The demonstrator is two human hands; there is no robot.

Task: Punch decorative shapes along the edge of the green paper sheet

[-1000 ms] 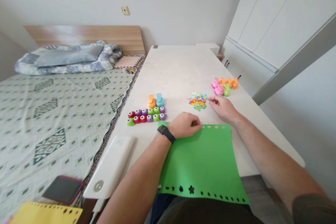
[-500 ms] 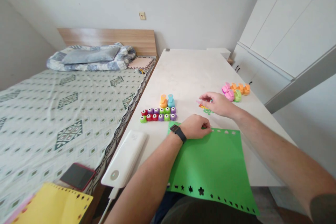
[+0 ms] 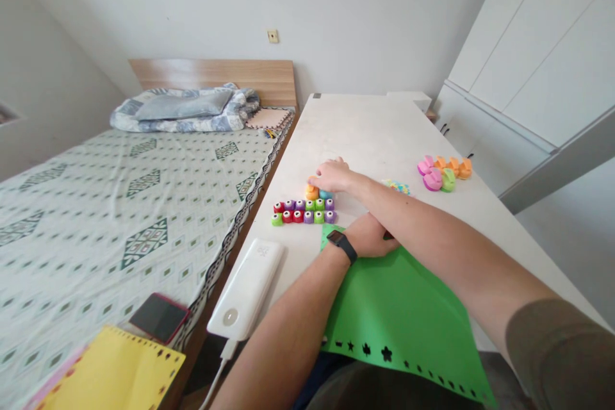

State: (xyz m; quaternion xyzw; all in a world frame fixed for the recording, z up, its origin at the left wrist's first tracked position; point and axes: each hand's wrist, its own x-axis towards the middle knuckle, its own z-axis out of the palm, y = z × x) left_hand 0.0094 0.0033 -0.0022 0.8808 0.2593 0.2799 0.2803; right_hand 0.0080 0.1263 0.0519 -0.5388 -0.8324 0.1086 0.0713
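Observation:
My right hand (image 3: 334,175) reaches across my left forearm and lies on an orange craft punch (image 3: 312,193) and a blue craft punch (image 3: 325,194), mostly covering them. Just in front stand two rows of small multicoloured craft punches (image 3: 302,211). My left hand (image 3: 369,235), wearing a black wristband, is curled at the top edge of a green paper sheet (image 3: 398,307) with punched shapes along its near edge. My right forearm hides most of that top edge. A small heap of coloured paper cut-outs (image 3: 396,187) lies to the right.
Pink, orange and green punches (image 3: 444,173) stand at the right on the white table (image 3: 365,128). A white power bank (image 3: 246,289) lies at the table's left edge, beside the bed (image 3: 120,224). A phone (image 3: 159,318) and yellow punched sheet (image 3: 110,371) lie on the bed.
My right hand has moved left from the paper cut-outs, crossing over my left forearm to the orange and blue punches. The view has also shifted, and my left hand stays at the sheet's edge.

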